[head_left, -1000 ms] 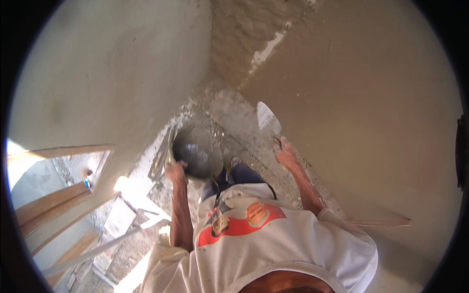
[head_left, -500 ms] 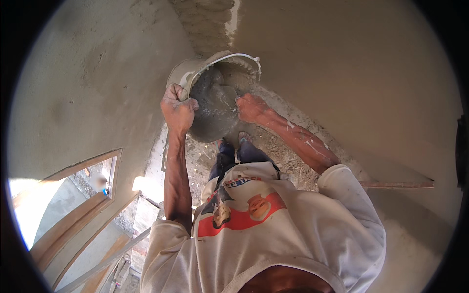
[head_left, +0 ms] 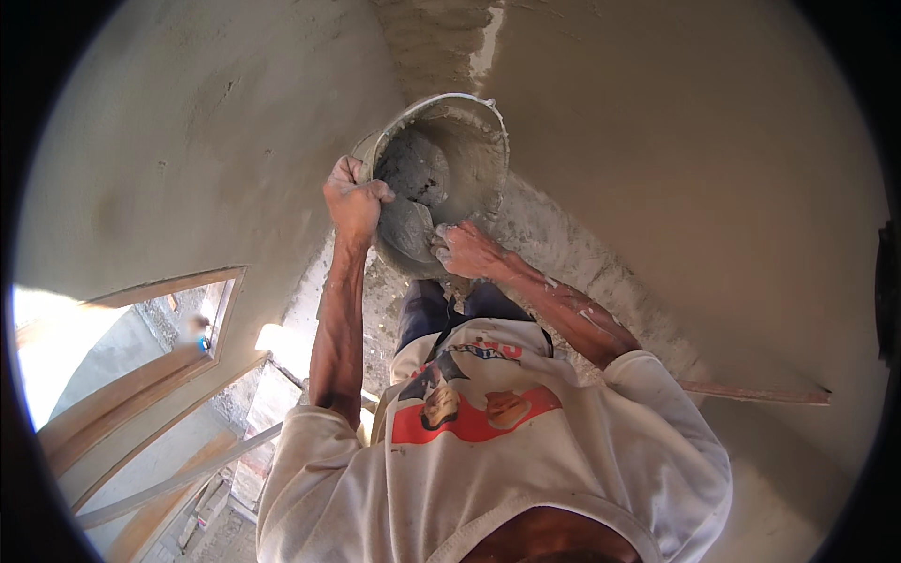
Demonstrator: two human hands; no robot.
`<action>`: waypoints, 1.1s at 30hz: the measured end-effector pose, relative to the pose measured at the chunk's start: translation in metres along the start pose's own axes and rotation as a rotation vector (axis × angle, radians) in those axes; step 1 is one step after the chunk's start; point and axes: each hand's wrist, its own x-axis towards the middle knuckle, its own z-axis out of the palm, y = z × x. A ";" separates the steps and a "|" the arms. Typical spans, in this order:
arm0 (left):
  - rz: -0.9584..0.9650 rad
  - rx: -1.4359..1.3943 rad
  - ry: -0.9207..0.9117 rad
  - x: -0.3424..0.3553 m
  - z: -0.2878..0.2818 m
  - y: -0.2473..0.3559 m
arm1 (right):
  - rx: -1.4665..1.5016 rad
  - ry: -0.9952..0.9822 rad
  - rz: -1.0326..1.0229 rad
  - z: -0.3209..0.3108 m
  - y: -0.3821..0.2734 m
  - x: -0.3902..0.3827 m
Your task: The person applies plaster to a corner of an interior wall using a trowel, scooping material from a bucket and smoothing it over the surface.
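A mortar-smeared bucket [head_left: 499, 155] is held up in front of me, tilted so its mouth faces me. My left hand [head_left: 355, 202] is closed round the left side of its rim, thumb over the edge. Wet grey mortar [head_left: 413, 167] lies inside, heaped toward the far left. My right hand [head_left: 466, 251] is closed at the near right of the bucket's mouth, gripping what appears to be a trowel [head_left: 406, 228], its handle hidden by the fingers. The mortar-coated blade reaches left into the bucket. Splashes of mortar mark my right forearm.
Plastered walls rise on the left [head_left: 225, 141] and right [head_left: 676, 178], meeting at a rough strip [head_left: 427, 47] beyond the bucket. A wood-framed opening [head_left: 160, 281] is at the lower left, near a slanting bar [head_left: 188, 477]. A wooden strip [head_left: 751, 392] lies at right.
The bucket has shifted slightly right and its mouth has turned more toward me. My right hand has moved left and nearer, bringing the trowel blade to the bucket's near side.
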 end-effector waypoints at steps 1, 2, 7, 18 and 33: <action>-0.011 -0.018 0.041 -0.001 -0.003 -0.003 | 0.045 -0.010 0.004 0.001 -0.005 0.004; -0.017 0.005 0.086 -0.004 -0.007 -0.007 | 0.097 0.001 -0.002 0.001 -0.009 0.001; -0.081 -0.106 0.309 -0.017 -0.036 -0.009 | 0.148 -0.044 0.006 -0.010 -0.031 -0.003; -0.204 -0.228 0.732 -0.068 -0.182 -0.044 | -0.215 0.076 -0.222 -0.146 -0.200 0.015; -0.693 0.234 0.909 -0.149 -0.317 -0.143 | 0.529 0.929 -0.300 -0.504 -0.317 0.099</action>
